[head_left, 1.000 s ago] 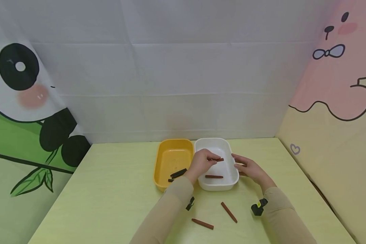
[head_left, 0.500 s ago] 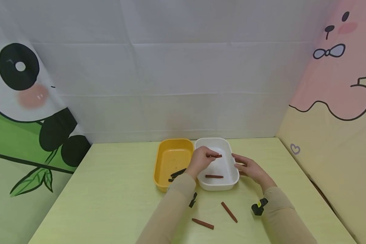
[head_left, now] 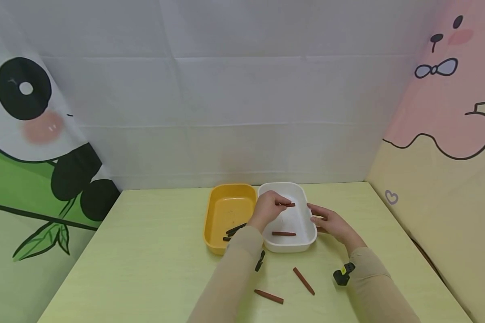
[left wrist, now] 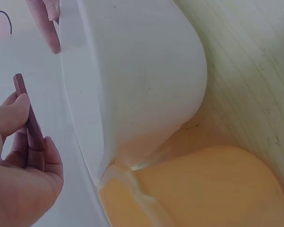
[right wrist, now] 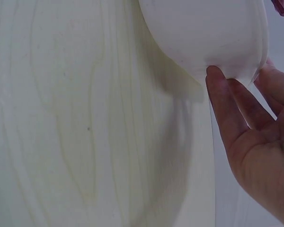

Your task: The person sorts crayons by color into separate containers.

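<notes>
Between the pinched L fingers [left wrist: 52, 158], up over the white tub [head_left: 288, 246], is one brown stick [left wrist: 34, 126], which could drop if that pinch goes soft, w/ the R fingers [right wrist: 222, 97], pretty straight, touching the tub's side & maybe tipping it if they push too hard.
</notes>
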`<action>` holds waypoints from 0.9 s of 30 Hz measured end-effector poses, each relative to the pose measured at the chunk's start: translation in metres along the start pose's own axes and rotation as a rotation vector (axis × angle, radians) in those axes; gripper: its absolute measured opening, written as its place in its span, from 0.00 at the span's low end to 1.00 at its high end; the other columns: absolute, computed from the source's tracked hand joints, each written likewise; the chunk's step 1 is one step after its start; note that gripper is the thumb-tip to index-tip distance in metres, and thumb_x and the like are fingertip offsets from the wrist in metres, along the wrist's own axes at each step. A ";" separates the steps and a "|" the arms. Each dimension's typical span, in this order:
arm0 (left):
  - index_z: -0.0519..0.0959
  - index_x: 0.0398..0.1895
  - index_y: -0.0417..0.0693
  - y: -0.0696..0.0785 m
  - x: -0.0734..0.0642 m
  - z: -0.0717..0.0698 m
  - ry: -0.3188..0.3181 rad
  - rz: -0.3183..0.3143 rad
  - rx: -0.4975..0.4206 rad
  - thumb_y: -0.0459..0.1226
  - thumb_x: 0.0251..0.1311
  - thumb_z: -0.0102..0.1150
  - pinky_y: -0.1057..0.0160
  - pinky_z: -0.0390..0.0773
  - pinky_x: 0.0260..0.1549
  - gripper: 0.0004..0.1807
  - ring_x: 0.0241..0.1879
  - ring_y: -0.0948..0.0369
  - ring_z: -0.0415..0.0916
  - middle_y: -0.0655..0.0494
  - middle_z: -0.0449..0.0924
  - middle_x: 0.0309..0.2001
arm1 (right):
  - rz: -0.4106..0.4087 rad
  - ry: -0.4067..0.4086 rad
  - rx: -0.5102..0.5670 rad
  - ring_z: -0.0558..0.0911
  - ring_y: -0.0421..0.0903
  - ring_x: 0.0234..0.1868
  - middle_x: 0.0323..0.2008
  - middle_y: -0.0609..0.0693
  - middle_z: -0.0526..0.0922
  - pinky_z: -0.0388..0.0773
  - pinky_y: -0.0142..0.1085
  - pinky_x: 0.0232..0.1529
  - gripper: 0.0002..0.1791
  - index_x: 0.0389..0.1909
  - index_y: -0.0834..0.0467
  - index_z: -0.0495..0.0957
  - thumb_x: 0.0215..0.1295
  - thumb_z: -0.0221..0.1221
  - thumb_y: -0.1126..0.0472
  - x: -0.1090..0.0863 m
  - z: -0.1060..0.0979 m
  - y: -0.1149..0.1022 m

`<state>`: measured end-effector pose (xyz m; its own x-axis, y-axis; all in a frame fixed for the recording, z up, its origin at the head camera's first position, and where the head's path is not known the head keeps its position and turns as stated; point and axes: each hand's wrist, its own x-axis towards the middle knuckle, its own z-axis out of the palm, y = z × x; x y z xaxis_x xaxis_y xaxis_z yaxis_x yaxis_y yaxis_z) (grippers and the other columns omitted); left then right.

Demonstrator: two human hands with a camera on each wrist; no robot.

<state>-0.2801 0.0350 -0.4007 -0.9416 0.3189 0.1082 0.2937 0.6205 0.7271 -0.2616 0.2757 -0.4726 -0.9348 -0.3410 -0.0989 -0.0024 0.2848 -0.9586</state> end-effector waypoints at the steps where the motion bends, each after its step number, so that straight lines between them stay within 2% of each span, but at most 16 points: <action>1: 0.90 0.41 0.48 0.000 0.000 0.000 0.000 -0.003 0.000 0.29 0.61 0.66 0.71 0.78 0.37 0.09 0.37 0.64 0.76 0.60 0.83 0.37 | 0.002 0.002 0.002 0.69 0.65 0.65 0.73 0.66 0.58 0.79 0.46 0.54 0.31 0.76 0.62 0.56 0.76 0.53 0.61 0.000 0.000 0.000; 8: 0.86 0.51 0.49 -0.004 -0.003 0.000 0.054 -0.026 -0.006 0.30 0.61 0.66 0.61 0.78 0.48 0.15 0.47 0.51 0.77 0.53 0.81 0.45 | -0.025 -0.013 0.013 0.69 0.66 0.65 0.72 0.69 0.58 0.79 0.45 0.54 0.32 0.75 0.65 0.55 0.76 0.53 0.63 -0.001 0.002 -0.001; 13: 0.86 0.52 0.50 -0.007 -0.005 -0.001 0.062 -0.009 0.009 0.31 0.61 0.66 0.61 0.78 0.48 0.15 0.46 0.54 0.76 0.54 0.81 0.46 | -0.048 -0.019 0.011 0.67 0.68 0.66 0.72 0.70 0.57 0.79 0.46 0.54 0.31 0.75 0.67 0.54 0.76 0.52 0.64 -0.001 0.001 -0.001; 20: 0.87 0.50 0.52 -0.008 -0.008 -0.001 0.058 0.016 -0.022 0.32 0.61 0.67 0.66 0.78 0.44 0.14 0.42 0.59 0.76 0.56 0.81 0.43 | -0.046 -0.020 0.004 0.67 0.68 0.66 0.72 0.69 0.56 0.79 0.46 0.54 0.32 0.75 0.66 0.54 0.76 0.52 0.63 -0.002 0.001 0.000; 27: 0.87 0.50 0.51 -0.003 -0.014 -0.003 0.057 0.049 -0.040 0.32 0.60 0.68 0.64 0.78 0.44 0.15 0.44 0.55 0.77 0.57 0.82 0.42 | -0.046 -0.016 0.010 0.68 0.67 0.65 0.72 0.70 0.57 0.79 0.46 0.54 0.31 0.75 0.67 0.55 0.76 0.52 0.64 -0.002 0.001 -0.001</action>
<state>-0.2683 0.0265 -0.4025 -0.9345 0.3063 0.1814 0.3337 0.5760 0.7462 -0.2595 0.2752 -0.4715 -0.9282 -0.3674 -0.0592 -0.0412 0.2597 -0.9648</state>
